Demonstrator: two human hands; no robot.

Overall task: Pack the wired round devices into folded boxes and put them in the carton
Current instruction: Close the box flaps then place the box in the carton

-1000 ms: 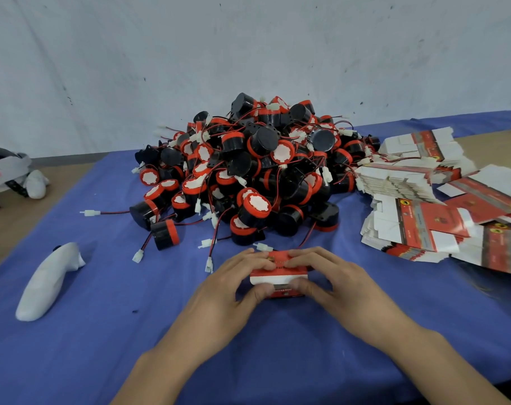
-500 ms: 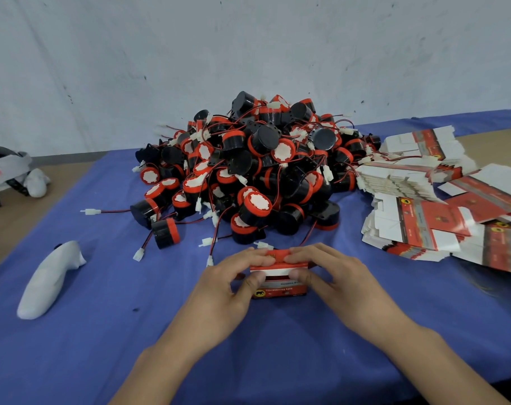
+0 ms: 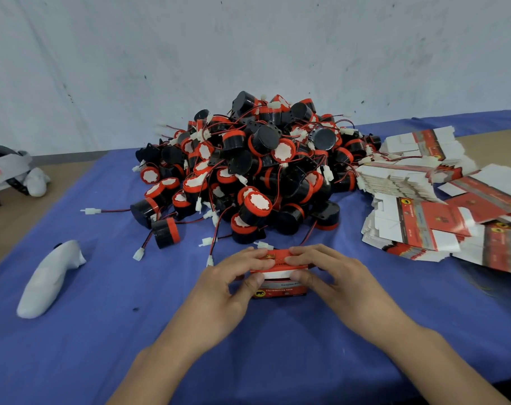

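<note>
I held the small red box point(image 3: 277, 289) at the lower centre of the frame, resting on the blue-covered bench point(image 3: 102, 331). My left hand point(image 3: 228, 283) and right hand point(image 3: 330, 276) both gripped it, fingers curled over its top flap and thumbs pressed on its front. Just above it sat the pile of wired round devices point(image 3: 257, 168). The flat unfolded boxes point(image 3: 418, 223) lay at the right, and a white controller point(image 3: 48, 280) lay at the left.
</note>
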